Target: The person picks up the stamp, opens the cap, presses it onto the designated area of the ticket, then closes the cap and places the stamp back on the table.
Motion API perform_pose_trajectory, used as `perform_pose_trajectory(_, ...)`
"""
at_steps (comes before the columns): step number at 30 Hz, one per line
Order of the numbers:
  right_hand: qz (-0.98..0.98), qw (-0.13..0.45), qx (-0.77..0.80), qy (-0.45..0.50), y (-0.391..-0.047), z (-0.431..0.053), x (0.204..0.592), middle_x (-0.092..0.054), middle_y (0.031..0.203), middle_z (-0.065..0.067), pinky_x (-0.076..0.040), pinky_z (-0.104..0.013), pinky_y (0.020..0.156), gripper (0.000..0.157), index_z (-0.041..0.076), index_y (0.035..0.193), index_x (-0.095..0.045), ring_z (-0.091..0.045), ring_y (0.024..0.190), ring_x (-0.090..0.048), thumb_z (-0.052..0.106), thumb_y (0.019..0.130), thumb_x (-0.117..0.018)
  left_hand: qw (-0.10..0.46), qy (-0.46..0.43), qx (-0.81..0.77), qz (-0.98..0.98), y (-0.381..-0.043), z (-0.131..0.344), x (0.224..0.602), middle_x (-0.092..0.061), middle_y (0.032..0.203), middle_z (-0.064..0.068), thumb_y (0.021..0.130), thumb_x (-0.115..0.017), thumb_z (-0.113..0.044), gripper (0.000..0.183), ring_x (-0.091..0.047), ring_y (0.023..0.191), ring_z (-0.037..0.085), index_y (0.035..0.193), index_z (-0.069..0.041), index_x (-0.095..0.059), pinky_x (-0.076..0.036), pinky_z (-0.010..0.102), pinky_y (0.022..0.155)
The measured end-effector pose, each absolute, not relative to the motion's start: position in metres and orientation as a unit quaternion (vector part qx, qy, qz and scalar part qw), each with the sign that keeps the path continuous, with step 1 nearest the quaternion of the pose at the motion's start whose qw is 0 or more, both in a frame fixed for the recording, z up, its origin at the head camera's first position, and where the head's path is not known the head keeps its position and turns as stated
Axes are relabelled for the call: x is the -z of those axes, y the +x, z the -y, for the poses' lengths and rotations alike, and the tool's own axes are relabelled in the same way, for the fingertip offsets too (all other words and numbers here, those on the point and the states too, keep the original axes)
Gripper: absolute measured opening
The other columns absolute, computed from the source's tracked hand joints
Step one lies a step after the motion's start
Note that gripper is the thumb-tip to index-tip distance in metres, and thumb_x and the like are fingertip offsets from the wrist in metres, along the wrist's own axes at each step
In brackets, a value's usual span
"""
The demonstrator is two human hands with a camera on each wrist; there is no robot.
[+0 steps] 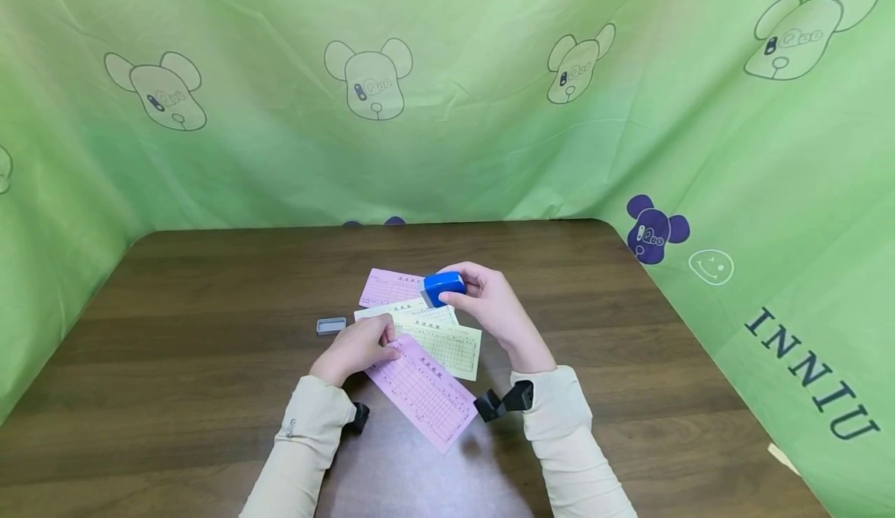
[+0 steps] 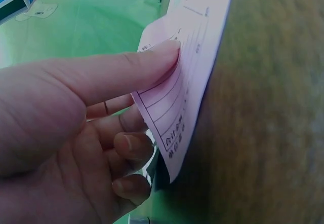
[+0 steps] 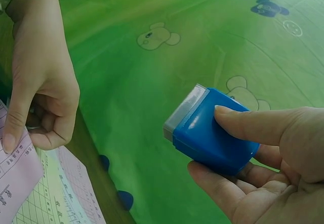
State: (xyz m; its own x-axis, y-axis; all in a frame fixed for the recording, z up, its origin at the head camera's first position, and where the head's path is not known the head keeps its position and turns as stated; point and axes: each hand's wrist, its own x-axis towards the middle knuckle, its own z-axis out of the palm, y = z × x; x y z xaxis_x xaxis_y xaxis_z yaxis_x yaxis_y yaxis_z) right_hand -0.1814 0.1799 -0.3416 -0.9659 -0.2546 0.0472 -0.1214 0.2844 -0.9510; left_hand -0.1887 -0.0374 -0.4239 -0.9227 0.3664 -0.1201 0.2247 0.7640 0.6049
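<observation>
My left hand (image 1: 360, 347) pinches the edge of a pink printed form (image 1: 426, 394) between thumb and fingers. In the left wrist view that form (image 2: 177, 97) bends up off the table under the thumb. Above the papers, my right hand (image 1: 492, 304) holds a blue self-inking stamp (image 1: 444, 288). The right wrist view shows the stamp (image 3: 212, 133) between thumb and fingers, its grey end facing left. Beneath the hands lie a yellow-green form (image 1: 447, 347), a whitish form (image 1: 412, 311) and, farthest back, another pink form (image 1: 388, 288), overlapping one another.
A small clear-grey rectangular cap (image 1: 331, 326) lies on the wooden table (image 1: 210, 363), left of the papers. Green printed curtains (image 1: 447, 161) hang along the table's back and sides. Black wrist cameras (image 1: 503, 401) sit by the sleeves, the right one near the pink form's corner.
</observation>
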Motion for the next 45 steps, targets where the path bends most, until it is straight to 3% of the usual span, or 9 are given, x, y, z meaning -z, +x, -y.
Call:
perform_pose_trajectory(8, -0.800, 0.054, 0.584, -0.124, -0.183, -0.180, 0.343, -0.064, 0.121, -0.022, -0.053, -0.040, 0.095, 0.032, 0.000, 0.121, -0.060, -0.028, 0.104, -0.067, 0.003, 0.090, -0.065, 0.137, 0.195, -0.374, -0.896, -0.192, 0.044, 0.427, -0.044, 0.071, 0.000, 0.083, -0.073, -0.006, 0.026, -0.044, 0.063, 0.013, 0.093, -0.010, -0.050, -0.035, 0.024, 0.058)
perform_pose_trajectory(14, -0.801, 0.057, 0.585, -0.118, -0.183, -0.181, 0.343, -0.064, 0.120, -0.023, -0.053, -0.039, 0.094, 0.032, -0.001, 0.121, -0.060, -0.027, 0.103, -0.067, 0.003, 0.089, -0.065, 0.138, 0.251, -0.408, -0.867, -0.194, 0.048, 0.429, -0.049, 0.071, 0.002, 0.089, -0.062, 0.000, 0.024, -0.046, 0.061, 0.012, 0.107, -0.010, -0.049, -0.039, 0.023, 0.056)
perform_pose_trajectory(19, -0.802, 0.056, 0.584, -0.114, -0.183, -0.182, 0.342, -0.065, 0.119, -0.023, -0.054, -0.039, 0.093, 0.033, -0.002, 0.121, -0.060, -0.024, 0.101, -0.068, 0.004, 0.089, -0.066, 0.161, 0.241, -0.441, -0.849, -0.195, 0.048, 0.427, -0.058, 0.074, 0.005, 0.092, -0.055, 0.002, 0.032, -0.050, 0.060, 0.012, 0.118, -0.010, -0.040, -0.041, 0.025, 0.058)
perform_pose_trajectory(22, -0.803, 0.055, 0.582, -0.116, -0.184, -0.183, 0.342, -0.064, 0.119, -0.024, -0.054, -0.039, 0.093, 0.034, -0.003, 0.122, -0.059, -0.024, 0.101, -0.068, 0.004, 0.089, -0.066, 0.158, 0.235, -0.447, -0.848, -0.195, 0.048, 0.425, -0.055, 0.071, 0.004, 0.094, -0.053, 0.002, 0.036, -0.049, 0.061, 0.012, 0.124, -0.010, -0.037, -0.040, 0.025, 0.058)
perform_pose_trajectory(27, -0.804, 0.056, 0.582, -0.110, -0.184, -0.183, 0.341, -0.065, 0.119, -0.023, -0.054, -0.039, 0.093, 0.033, -0.002, 0.121, -0.060, -0.023, 0.101, -0.067, 0.004, 0.089, -0.066, 0.107, 0.226, -0.432, -0.867, -0.195, 0.049, 0.422, -0.042, 0.070, 0.001, 0.093, -0.055, 0.000, 0.021, -0.042, 0.064, 0.014, 0.112, -0.008, -0.049, -0.035, 0.025, 0.061)
perform_pose_trajectory(32, -0.806, 0.055, 0.579, -0.110, -0.185, -0.183, 0.340, -0.065, 0.119, -0.023, -0.054, -0.037, 0.092, 0.033, -0.002, 0.121, -0.060, -0.022, 0.100, -0.067, 0.005, 0.089, -0.067, 0.086, 0.205, -0.431, -0.875, -0.193, 0.052, 0.418, -0.049, 0.075, 0.002, 0.092, -0.057, -0.003, 0.004, -0.044, 0.069, 0.014, 0.096, -0.003, -0.057, -0.039, 0.024, 0.063)
perform_pose_trajectory(45, -0.805, 0.049, 0.582, -0.105, -0.184, -0.185, 0.337, -0.065, 0.116, -0.022, -0.054, -0.029, 0.088, 0.035, -0.001, 0.121, -0.060, -0.017, 0.095, -0.067, 0.005, 0.088, -0.068, 0.082, 0.218, -0.416, -0.879, -0.186, 0.061, 0.409, -0.063, 0.084, 0.006, 0.088, -0.064, -0.005, 0.005, -0.051, 0.068, 0.012, 0.090, -0.003, -0.059, -0.042, 0.022, 0.063)
